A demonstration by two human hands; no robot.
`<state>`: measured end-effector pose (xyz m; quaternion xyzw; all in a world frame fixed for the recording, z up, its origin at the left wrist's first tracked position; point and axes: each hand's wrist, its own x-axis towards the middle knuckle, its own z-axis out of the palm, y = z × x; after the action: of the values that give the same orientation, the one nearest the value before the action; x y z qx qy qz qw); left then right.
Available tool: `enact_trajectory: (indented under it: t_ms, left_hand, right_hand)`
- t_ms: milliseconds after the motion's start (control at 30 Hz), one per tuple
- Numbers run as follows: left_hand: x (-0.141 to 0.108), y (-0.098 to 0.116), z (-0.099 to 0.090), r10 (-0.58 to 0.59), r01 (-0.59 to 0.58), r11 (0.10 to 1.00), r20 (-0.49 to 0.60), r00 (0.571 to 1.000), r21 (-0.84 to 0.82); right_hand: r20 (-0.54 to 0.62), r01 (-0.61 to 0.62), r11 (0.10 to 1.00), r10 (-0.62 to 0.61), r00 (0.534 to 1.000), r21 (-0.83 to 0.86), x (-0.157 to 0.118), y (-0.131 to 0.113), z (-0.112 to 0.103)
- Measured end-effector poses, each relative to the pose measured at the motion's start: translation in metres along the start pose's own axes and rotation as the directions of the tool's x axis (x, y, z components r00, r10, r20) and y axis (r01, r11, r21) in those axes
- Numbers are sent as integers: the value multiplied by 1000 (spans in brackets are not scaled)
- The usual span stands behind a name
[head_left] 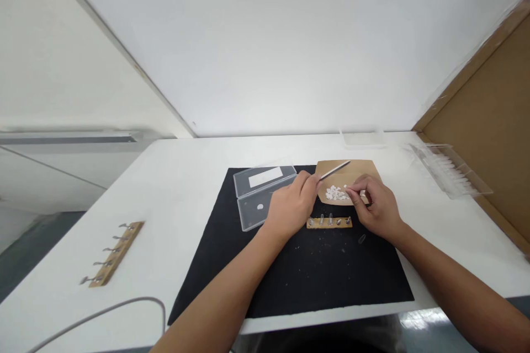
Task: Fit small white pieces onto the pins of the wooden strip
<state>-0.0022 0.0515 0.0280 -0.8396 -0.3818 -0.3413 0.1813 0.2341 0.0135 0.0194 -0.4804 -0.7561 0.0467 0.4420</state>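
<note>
My left hand (295, 202) is closed around a thin, pale stick (336, 169) with a dark edge, its free end pointing up and to the right. My right hand (376, 205) pinches thumb and forefinger together, with a small white piece (345, 186) at the fingertips. Beneath them, a heap of small white pieces (334, 193) lies on a brown paper sheet (364, 168). Just in front stands a short wooden strip (329, 224) bearing several clear nail tips on pegs. A loose clear nail tip (361, 239) rests on the black mat (331, 276) below my right hand.
An open clear plastic case (245, 215) with a white label lies left of my left hand. Another wooden strip with metal pegs (118, 251) is at the far left, near a grey cable (136, 300). Clear trays (451, 174) stand at the right, by a brown panel (488, 105).
</note>
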Motion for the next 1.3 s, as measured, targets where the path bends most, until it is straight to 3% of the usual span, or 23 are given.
enact_trajectory:
  t_ms: [167, 400, 633, 833, 1000, 1133, 1300]
  left_hand:
    - [0, 13, -1, 31, -24, 978, 31, 999, -207]
    - [1, 20, 3, -108, 101, 900, 8, 994, -423]
    - [-1, 29, 6, -197, 169, 877, -18, 980, -450]
    - [-1, 34, 7, -232, 193, 855, -22, 973, -481]
    - [-2, 34, 8, -255, 226, 853, 2, 967, -470]
    - [-2, 34, 9, -243, 212, 861, -7, 970, -463]
    - [-2, 34, 8, -243, 219, 859, 8, 970, -462]
  right_hand:
    - [-128, 48, 988, -66, 990, -146, 2, -7, 7]
    - [-163, 74, 947, -130, 978, -312, 3, -6, 14]
    - [-115, 118, 932, -166, 979, -343, 3, -7, 24]
    - [-180, 4, 924, -78, 981, -382, 7, -4, 21]
    - [-83, 56, 943, -88, 993, -328, 11, -7, 21]
    - [-130, 1, 941, -48, 990, -337, 14, -6, 18]
    - [-23, 83, 957, -93, 995, -279, 13, -7, 18]
